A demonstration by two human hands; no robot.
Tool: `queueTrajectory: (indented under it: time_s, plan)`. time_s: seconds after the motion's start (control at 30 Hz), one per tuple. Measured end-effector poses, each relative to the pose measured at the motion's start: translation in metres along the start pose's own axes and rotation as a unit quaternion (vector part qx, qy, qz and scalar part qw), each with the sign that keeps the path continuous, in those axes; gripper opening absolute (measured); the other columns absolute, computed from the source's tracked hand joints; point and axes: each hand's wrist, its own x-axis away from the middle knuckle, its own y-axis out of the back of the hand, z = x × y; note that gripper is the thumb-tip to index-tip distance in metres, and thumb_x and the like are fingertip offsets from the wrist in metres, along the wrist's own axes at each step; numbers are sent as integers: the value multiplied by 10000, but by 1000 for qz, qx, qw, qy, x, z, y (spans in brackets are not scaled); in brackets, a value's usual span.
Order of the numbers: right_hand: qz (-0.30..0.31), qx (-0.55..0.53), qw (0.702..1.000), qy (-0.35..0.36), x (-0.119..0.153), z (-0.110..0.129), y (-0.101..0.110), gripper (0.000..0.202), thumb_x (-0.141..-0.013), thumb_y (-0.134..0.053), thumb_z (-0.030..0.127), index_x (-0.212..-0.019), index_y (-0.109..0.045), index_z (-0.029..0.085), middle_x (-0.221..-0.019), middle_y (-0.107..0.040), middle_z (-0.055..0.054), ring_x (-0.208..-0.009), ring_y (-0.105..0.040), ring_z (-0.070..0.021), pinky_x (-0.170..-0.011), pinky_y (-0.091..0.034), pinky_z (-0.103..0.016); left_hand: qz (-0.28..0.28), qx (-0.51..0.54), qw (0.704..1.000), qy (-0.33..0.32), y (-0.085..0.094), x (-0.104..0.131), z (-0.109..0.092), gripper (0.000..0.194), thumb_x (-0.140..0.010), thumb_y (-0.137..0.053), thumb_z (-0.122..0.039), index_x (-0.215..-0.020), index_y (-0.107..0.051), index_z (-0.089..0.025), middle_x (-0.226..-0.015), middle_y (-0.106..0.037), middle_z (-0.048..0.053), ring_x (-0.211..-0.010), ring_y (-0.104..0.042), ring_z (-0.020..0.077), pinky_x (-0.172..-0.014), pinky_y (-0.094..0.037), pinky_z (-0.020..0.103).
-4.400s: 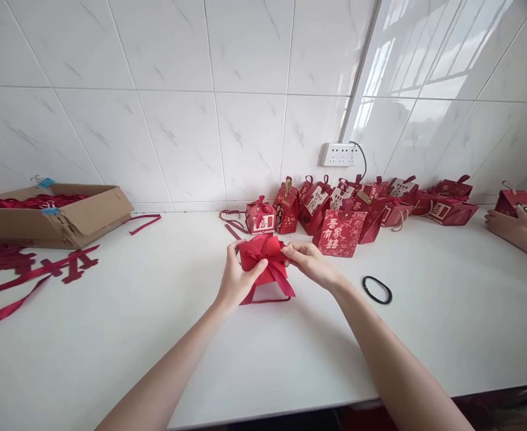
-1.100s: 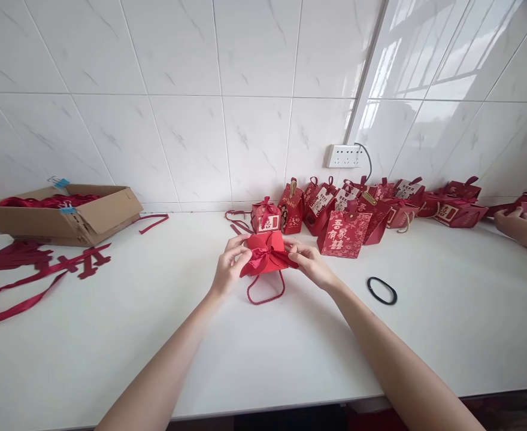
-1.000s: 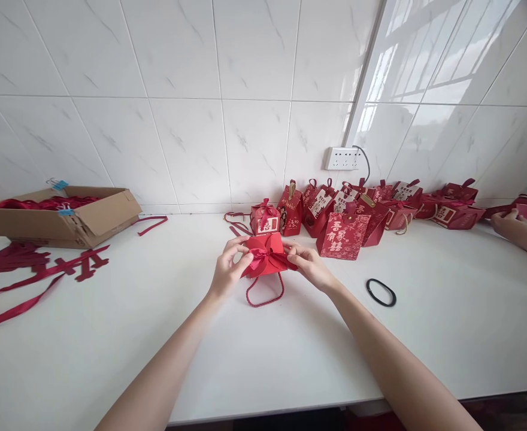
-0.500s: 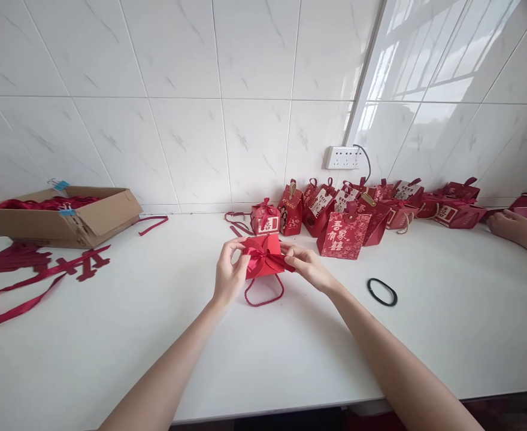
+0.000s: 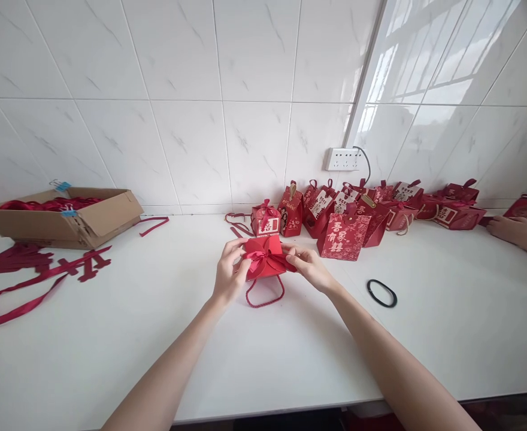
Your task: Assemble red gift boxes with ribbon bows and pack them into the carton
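Note:
A small red gift box [image 5: 263, 244] with folded, petal-like flaps sits on the white table in front of me. Across its top runs a red ribbon [image 5: 263, 257], knotted at the middle. At the left side, my left hand [image 5: 232, 269] pinches one end of the ribbon between thumb and fingers. My right hand [image 5: 307, 265] grips the other end at the box's right side. A twisted red cord handle [image 5: 264, 306] loops from the box onto the table towards me. The box's underside is hidden.
Red gift boxes [image 5: 344, 236] crowd along the tiled wall. A cardboard box [image 5: 66, 230] of red ribbon stands at left, with a loose ribbon [image 5: 21, 308] before it. A black band [image 5: 381, 293] lies at right. Another person's hand [image 5: 510, 229] holds a red box at far right.
Both my hands stay on the ribbon, with barely any shift. At far right, the other person's red box has changed position, showing its patterned face.

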Motion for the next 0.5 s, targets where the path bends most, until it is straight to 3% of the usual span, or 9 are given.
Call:
queueTrajectory:
  time_s: [0.13, 0.33, 0.5]
  plan:
    - [-29, -40, 998, -31, -1, 1, -2, 395, -711, -684, 512, -607, -497, 180, -1171, -600, -81, -981, -591, -238, -817, -486, -402, -19, -6, 1000, 15, -1, -1, 2, 200, -820, -504, -294, -673, -596, -194, -1129, -569, 77, -1087, -552, 231, -661, -523, 254]
    - [-95, -52, 992, -71, -2, 4, -7, 462, -617, -709, 610, -731, -606, 175, -995, -646, -67, -923, -625, -217, -800, -555, -398, -41, -25, 999, 13, -6, -1, 9, 210, -866, -443, -272, -898, -640, -207, -1156, -583, 62, -1087, -568, 193, -879, -489, 290]
    - [-107, -46, 992, -53, -1, 5, -10, 466, -640, -690, 607, -683, -549, 166, -1101, -619, -67, -930, -626, -204, -785, -570, -382, -43, -26, 999, 8, -5, 0, 11, 216, -869, -433, -276, -921, -631, -209, -1141, -585, 59, -1075, -571, 185, -804, -524, 275]
